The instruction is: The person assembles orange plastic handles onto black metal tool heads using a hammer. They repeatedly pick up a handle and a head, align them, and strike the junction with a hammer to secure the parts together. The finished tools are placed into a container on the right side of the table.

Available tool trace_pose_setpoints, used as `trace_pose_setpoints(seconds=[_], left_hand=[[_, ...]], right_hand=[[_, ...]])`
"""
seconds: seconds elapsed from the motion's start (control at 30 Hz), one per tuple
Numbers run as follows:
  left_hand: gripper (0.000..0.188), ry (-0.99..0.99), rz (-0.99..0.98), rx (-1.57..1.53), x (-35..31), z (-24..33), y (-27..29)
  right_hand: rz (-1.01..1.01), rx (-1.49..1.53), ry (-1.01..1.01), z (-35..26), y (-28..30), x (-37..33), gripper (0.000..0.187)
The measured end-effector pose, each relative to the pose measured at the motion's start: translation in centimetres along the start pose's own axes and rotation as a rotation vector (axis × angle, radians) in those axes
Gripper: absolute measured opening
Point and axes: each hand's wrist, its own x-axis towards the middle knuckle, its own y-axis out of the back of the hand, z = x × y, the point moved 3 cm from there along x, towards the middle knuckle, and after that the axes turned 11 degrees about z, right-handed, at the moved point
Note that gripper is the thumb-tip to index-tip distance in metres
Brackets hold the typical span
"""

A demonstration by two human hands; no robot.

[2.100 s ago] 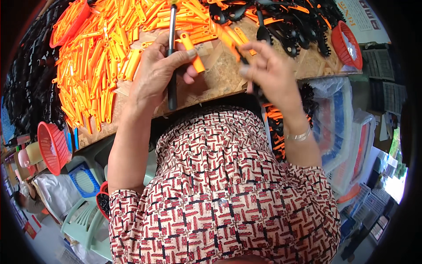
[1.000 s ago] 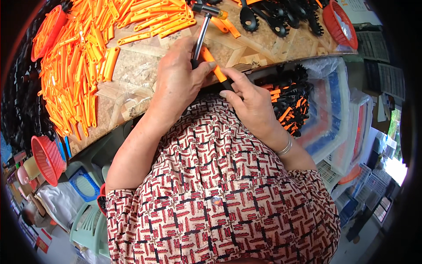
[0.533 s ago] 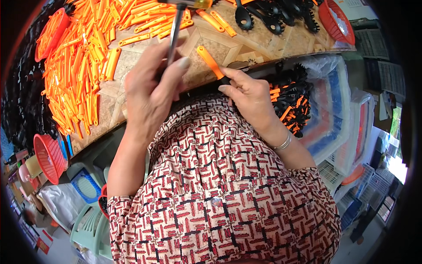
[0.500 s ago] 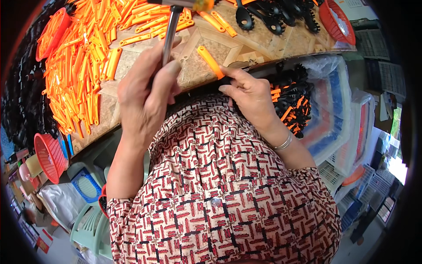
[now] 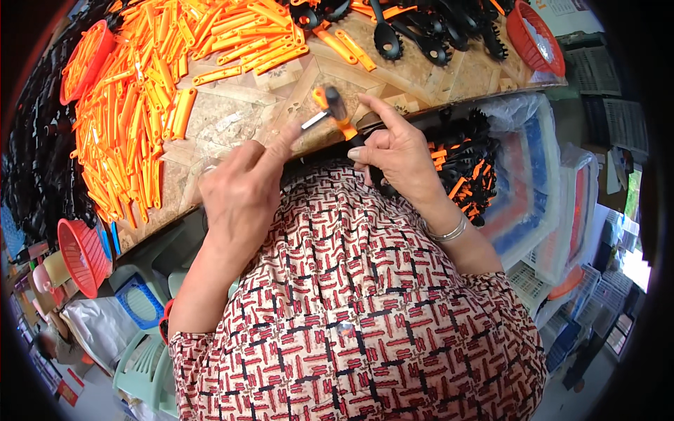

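My left hand [image 5: 242, 186] is closed around the grip of a hammer [image 5: 314, 121] with a metal shaft. The hammer's dark, orange-ended head, slightly blurred, is over the upper part of an orange plastic handle [image 5: 348, 129] at the table edge. My right hand [image 5: 399, 151] pinches the black kitchen utensil [image 5: 357, 142] fitted to that handle, thumb against curled fingers, index finger stretched out. The hand hides most of the utensil. Whether hammer and handle touch, I cannot tell.
A big heap of orange handles [image 5: 130, 119] covers the table's left. Black slotted spoons [image 5: 387, 41] lie at the back, near a red basket [image 5: 535, 38]. Below the edge at right, a bag [image 5: 523, 175] stands beside black-and-orange utensils [image 5: 467, 175]. Another red basket [image 5: 83, 256] is at left.
The hammer has swung down and to the right from its raised position, onto or just over the orange handle. My right index finger has lifted away from the handle.
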Motion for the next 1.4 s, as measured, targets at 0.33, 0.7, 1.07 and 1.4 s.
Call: trace_pose_setpoints(seconds=[0.33, 0.7, 1.07, 1.4], left_hand=[[0.042, 0.088, 0.007, -0.049, 0.1, -2.0, -0.6], [0.032, 0.766, 0.064, -0.431, 3.5, -6.8, -0.7], [0.021, 0.596, -0.009, -0.251, 7.2, -6.2, -2.0], [0.028, 0.138, -0.019, 0.102, 8.7, -4.9, -6.1]], right_hand=[[-0.072, 0.049, -0.050, -0.4, 1.3, -0.1, 0.081], [0.334, -0.786, 0.390, -7.8, 15.2, 1.8, 0.033], [0.671, -1.208, 0.798, -7.7, 3.2, 13.4, 0.027], [-0.209, -0.048, -0.032, -8.3, 6.2, 10.4, 0.013]])
